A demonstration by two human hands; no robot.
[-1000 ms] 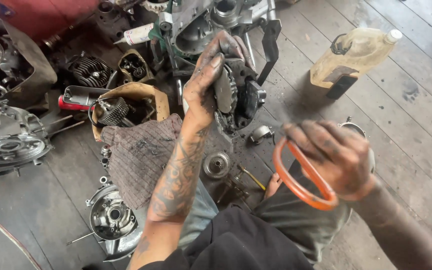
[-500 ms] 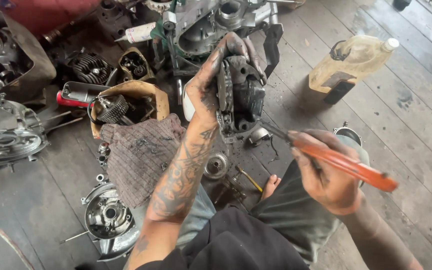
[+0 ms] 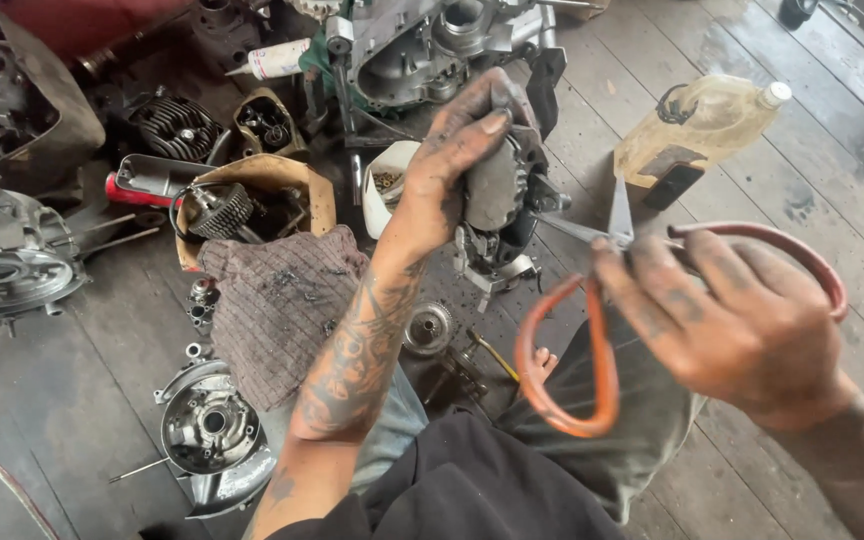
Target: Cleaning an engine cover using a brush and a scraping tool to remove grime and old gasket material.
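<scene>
The left hand (image 3: 452, 165) is clamped around a greasy dark engine part (image 3: 500, 215), held up above the wooden floor (image 3: 712, 130); the right hand (image 3: 742, 320) grips orange-handled scissors (image 3: 582, 330), blades pointing at the part; a checked rag (image 3: 277, 300) lies nearby

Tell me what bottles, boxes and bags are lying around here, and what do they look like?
Plastic jug: top right on the floorboards, lying tilted, cloudy yellowish, white cap, dark label patch.
Small tube: top centre among engine parts, white with a dark band.
Cardboard box: left of centre, brown, torn open, holding a gear.
White tub: just behind the left hand, open, small bits inside.
No screens or signs.
</scene>
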